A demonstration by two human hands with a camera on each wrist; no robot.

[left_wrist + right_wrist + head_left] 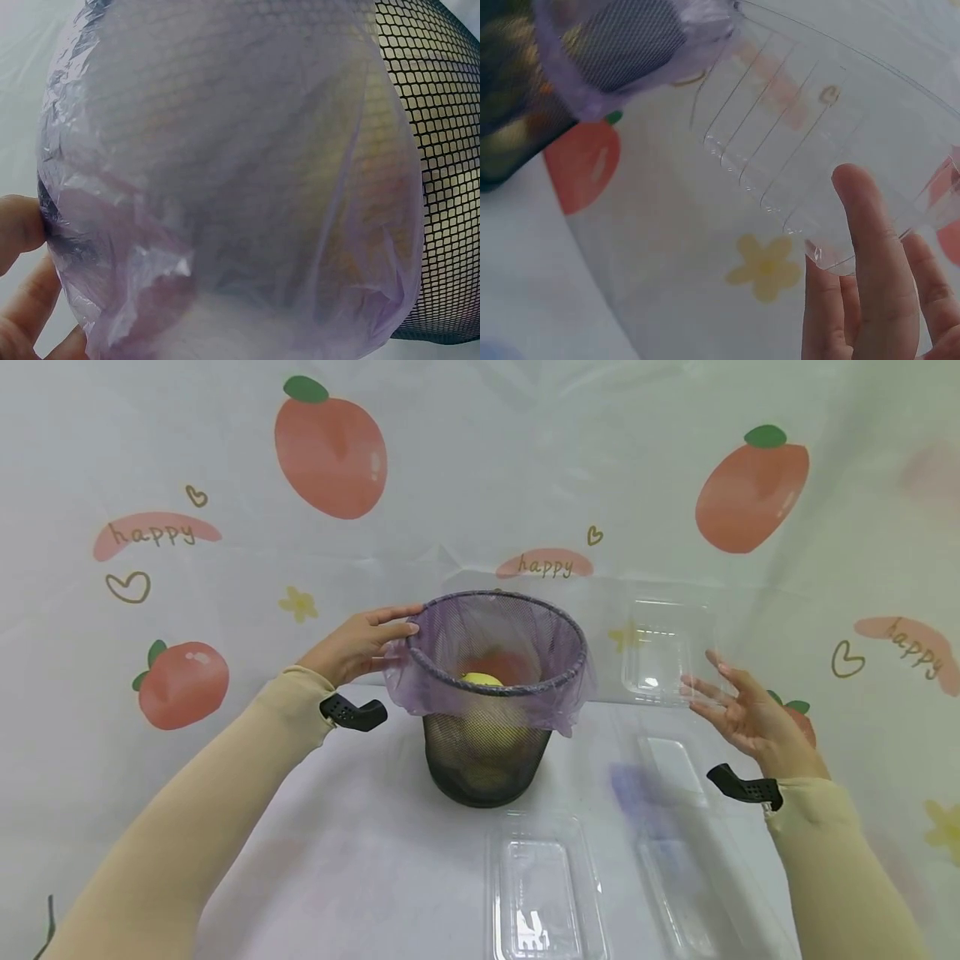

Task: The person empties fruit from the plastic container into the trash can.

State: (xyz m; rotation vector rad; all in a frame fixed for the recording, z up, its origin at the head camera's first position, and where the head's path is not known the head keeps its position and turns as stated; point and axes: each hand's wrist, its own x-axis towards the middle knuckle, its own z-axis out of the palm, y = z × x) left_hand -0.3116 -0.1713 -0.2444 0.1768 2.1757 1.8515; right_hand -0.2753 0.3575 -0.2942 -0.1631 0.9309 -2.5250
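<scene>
One black mesh bin (pixel 483 760) stands upright on the white table (pixel 360 852), mouth up, its axis vertical, lined with one purple bag (pixel 491 681) folded over the rim. Yellow and red fruit shows inside; the count is unclear. The left hand (pixel 358 645) pinches the bag at the left rim. The right hand (pixel 738 714), fingers spread, touches one clear plastic box (pixel 663 652) well right of the bin. Two more clear boxes lie in front.

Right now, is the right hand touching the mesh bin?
No. In the head view the right hand is off to the side with fingers spread at a clear plastic container, apart from the mesh bin.
</scene>
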